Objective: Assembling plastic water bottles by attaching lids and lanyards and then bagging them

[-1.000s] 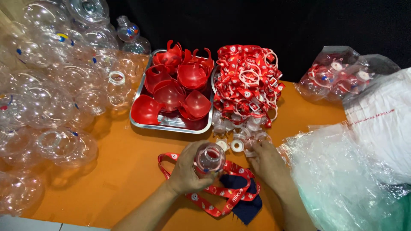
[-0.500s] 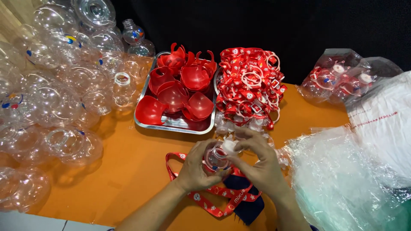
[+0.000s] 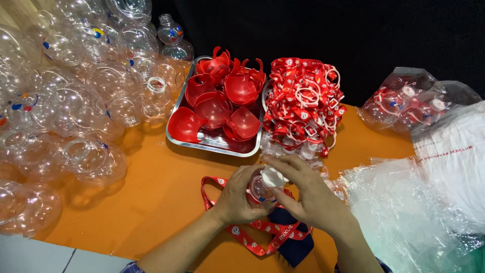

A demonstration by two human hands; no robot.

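Observation:
My left hand [image 3: 237, 197] grips a small clear round bottle [image 3: 260, 189] from the left, low over the orange table [image 3: 151, 202]. My right hand [image 3: 308, 189] holds a white cap [image 3: 273, 177] on the bottle's mouth, fingers curled over its top. A red printed lanyard [image 3: 247, 240] loops on the table under both hands, beside a dark blue cloth [image 3: 293, 242].
A metal tray [image 3: 212, 146] of red plastic cup shapes stands behind the hands. A heap of red lanyards with white rings [image 3: 303, 103] lies to its right. Several clear round bottles [image 3: 76, 101] crowd the left. Clear plastic bags [image 3: 414, 212] lie at right, bagged finished bottles [image 3: 409, 98] beyond.
My right hand has come from the white rings to the bottle and now holds a white cap on its mouth. The left hand kept hold of the bottle.

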